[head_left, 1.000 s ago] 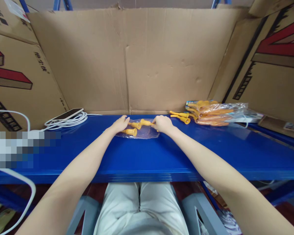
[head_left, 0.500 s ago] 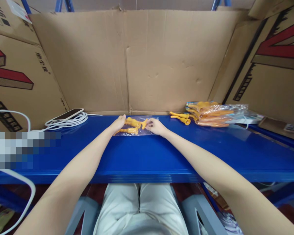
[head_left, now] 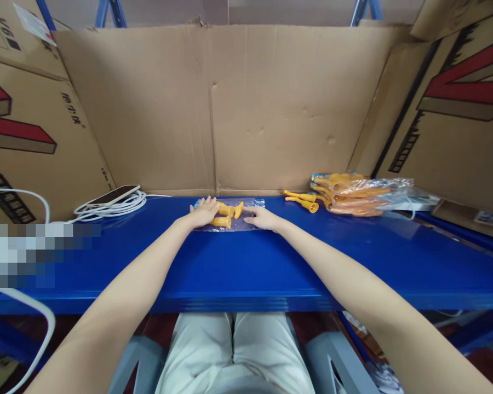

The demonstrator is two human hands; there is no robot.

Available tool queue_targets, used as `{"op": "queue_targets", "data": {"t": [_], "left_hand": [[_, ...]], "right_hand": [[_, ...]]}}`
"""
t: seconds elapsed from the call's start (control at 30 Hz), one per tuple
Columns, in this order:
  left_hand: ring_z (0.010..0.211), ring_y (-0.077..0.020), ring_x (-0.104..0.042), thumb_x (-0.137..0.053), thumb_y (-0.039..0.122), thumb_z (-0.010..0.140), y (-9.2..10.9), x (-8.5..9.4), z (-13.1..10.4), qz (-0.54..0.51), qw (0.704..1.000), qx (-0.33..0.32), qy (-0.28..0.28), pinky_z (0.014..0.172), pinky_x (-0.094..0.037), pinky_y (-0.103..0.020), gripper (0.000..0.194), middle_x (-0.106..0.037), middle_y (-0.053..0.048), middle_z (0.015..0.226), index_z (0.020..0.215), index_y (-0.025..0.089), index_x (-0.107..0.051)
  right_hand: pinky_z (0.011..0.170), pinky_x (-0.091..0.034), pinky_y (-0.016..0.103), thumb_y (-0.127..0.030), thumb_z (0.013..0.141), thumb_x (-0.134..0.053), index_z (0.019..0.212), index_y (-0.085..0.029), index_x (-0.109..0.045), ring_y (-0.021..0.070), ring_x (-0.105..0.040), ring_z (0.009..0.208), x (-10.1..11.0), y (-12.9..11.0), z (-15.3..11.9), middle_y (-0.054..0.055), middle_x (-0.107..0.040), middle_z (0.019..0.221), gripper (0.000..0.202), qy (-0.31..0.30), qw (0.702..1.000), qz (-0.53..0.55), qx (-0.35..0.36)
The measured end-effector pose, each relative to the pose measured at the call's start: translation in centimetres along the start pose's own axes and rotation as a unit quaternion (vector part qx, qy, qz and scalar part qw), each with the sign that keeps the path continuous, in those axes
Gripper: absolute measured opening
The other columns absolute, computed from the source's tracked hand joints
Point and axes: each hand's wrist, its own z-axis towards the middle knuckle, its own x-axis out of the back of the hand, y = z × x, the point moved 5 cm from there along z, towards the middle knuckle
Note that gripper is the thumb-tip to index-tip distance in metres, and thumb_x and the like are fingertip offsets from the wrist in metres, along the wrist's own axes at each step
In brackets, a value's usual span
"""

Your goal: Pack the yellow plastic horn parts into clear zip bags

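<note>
A clear plastic bag [head_left: 239, 226] with yellow plastic parts [head_left: 222, 221] lies flat near the back of the blue table. My left hand [head_left: 204, 213] rests palm down over the bag's left end, fingers spread, and covers part of the yellow parts. A small curved yellow piece [head_left: 238, 210] lies at the bag's middle. Just right of that piece is my right hand [head_left: 265, 218], its thumb and fingertips apart over the bag, with nothing visible between them. Whether the small piece is inside the bag or on top, I cannot tell.
Loose yellow horn-shaped parts [head_left: 306, 203] lie right of the bag, beside a pile of filled clear bags [head_left: 353, 194]. A phone [head_left: 115, 194] sits on a coiled white cable [head_left: 127, 208] at left. Cardboard panels [head_left: 271, 109] wall the back and sides of the blue table [head_left: 238, 268].
My left hand has gone from gripping the bag's left edge to lying flat on it. My right hand has let go of the small yellow piece, its fingers now apart.
</note>
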Motion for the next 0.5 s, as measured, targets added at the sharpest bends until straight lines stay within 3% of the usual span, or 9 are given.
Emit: {"op": "queue_targets", "data": {"t": [0.13, 0.27, 0.4, 0.5], "left_hand": [[0.145, -0.0275, -0.002, -0.003, 0.048, 0.093, 0.8, -0.6, -0.2, 0.055, 0.998, -0.022, -0.035, 0.111, -0.011, -0.059, 0.065, -0.002, -0.003, 0.158, 0.152, 0.022, -0.016], [0.145, -0.0267, -0.002, 0.000, 0.048, 0.092, 0.7, -0.7, -0.1, 0.063, 0.996, -0.024, -0.053, 0.112, -0.012, -0.058, 0.066, 0.000, -0.001, 0.158, 0.152, 0.022, -0.013], [0.145, -0.0258, -0.002, 0.001, 0.047, 0.093, 0.6, -0.4, -0.3, 0.068, 0.996, -0.016, -0.056, 0.112, -0.013, -0.057, 0.066, 0.000, 0.000, 0.157, 0.152, 0.023, -0.013], [0.145, -0.0259, -0.004, 0.000, 0.046, 0.093, 0.2, -0.1, -0.2, 0.077, 0.996, -0.007, -0.047, 0.112, -0.015, -0.055, 0.065, -0.002, 0.000, 0.157, 0.152, 0.023, -0.015]], "right_hand": [[0.098, -0.045, 0.033, -0.004, 0.073, -0.053, 0.104, -0.019, -0.071, 0.0172, -0.064, 0.101, 1.1, 0.2, 0.5, 0.003, -0.071, 0.107, 0.038, 0.029, 0.999, -0.021, -0.011], [0.089, -0.049, 0.030, -0.004, 0.077, -0.045, 0.090, -0.015, -0.072, 0.0167, -0.066, 0.088, 5.2, 1.1, 0.5, 0.006, -0.072, 0.093, 0.032, 0.152, 0.982, -0.103, -0.052], [0.097, -0.045, 0.038, -0.008, 0.077, -0.049, 0.105, -0.013, -0.067, 0.0240, -0.060, 0.107, 10.4, 2.7, -1.7, 0.014, -0.064, 0.113, 0.034, 0.305, 0.913, -0.254, -0.097], [0.099, -0.042, 0.043, -0.012, 0.079, -0.052, 0.117, -0.009, -0.060, 0.0299, -0.052, 0.118, 12.3, 4.7, -3.5, 0.020, -0.055, 0.124, 0.039, 0.305, 0.877, -0.319, -0.190]]}}
